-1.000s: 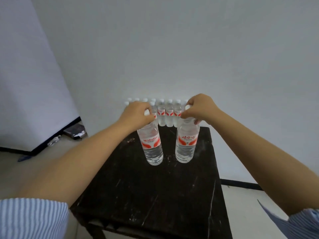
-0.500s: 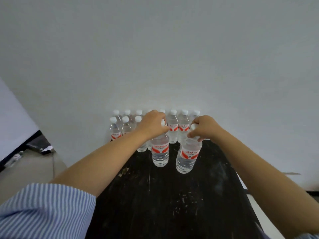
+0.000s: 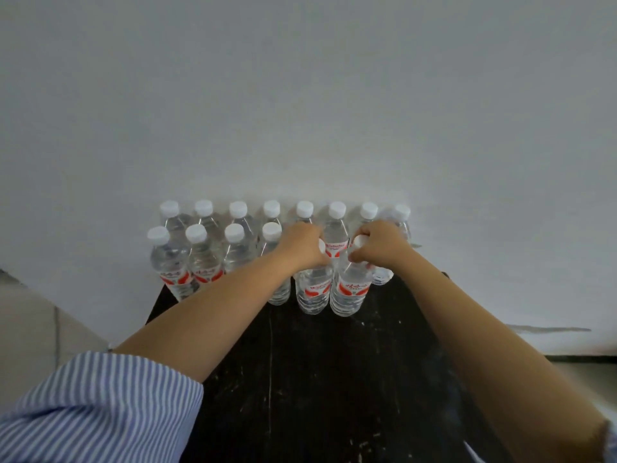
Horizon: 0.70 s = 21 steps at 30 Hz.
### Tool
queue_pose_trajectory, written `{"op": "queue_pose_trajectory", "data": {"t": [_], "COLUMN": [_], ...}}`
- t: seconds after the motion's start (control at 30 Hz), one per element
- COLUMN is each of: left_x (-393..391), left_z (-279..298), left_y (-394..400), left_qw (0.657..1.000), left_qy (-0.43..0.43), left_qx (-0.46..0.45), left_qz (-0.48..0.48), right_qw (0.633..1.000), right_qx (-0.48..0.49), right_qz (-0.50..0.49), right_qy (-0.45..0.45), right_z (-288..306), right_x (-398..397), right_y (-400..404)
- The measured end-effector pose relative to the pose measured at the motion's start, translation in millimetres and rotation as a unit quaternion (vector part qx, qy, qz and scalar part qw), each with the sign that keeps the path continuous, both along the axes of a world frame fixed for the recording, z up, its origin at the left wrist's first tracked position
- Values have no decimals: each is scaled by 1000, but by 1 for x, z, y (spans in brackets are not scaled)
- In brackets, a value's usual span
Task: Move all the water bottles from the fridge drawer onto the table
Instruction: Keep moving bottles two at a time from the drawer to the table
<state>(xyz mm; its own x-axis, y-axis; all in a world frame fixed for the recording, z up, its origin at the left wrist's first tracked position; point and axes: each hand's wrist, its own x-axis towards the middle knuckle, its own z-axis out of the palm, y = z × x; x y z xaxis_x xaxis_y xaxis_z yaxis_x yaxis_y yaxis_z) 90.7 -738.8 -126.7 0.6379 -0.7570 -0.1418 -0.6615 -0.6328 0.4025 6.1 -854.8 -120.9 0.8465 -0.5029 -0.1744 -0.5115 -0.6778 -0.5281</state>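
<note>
Two clear water bottles with red labels stand side by side on the black table (image 3: 334,379). My left hand (image 3: 302,245) grips the cap of the left bottle (image 3: 314,290). My right hand (image 3: 379,243) grips the cap of the right bottle (image 3: 350,290). Both bottles are upright at the right end of a second row. Behind and to the left, several more white-capped bottles (image 3: 200,259) stand in two rows against the wall. The fridge drawer is out of view.
A white wall (image 3: 300,95) rises directly behind the bottle rows. The table's near half is bare, scratched black surface. Pale floor (image 3: 40,329) shows to the left of the table, and a dark baseboard (image 3: 584,359) at right.
Both hands carried their bottles away from me, from the table's middle up to the second row. The view has moved closer to the table and the wall.
</note>
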Motion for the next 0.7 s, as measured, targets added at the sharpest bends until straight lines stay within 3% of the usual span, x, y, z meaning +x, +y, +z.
{"op": "queue_pose_trajectory", "data": {"t": [0.27,0.47,0.7], "left_x": [39,51,40], "left_z": [-19,-19,-23], "left_y": [-24,-25,-25], "left_qw": [1000,998,995], "left_qy": [9,-23,-79], "left_qx": [23,49,60], "left_qz": [-17,-31,-20], "right_qw": [1000,998,998], "right_qx": [-4,-5,-14], "right_qz": [19,25,57], "right_qy": [-16,-58,-30], "right_z": [-34,-42,-40], "right_x": [40,53,44], "right_y": [-19,-15,-14]}}
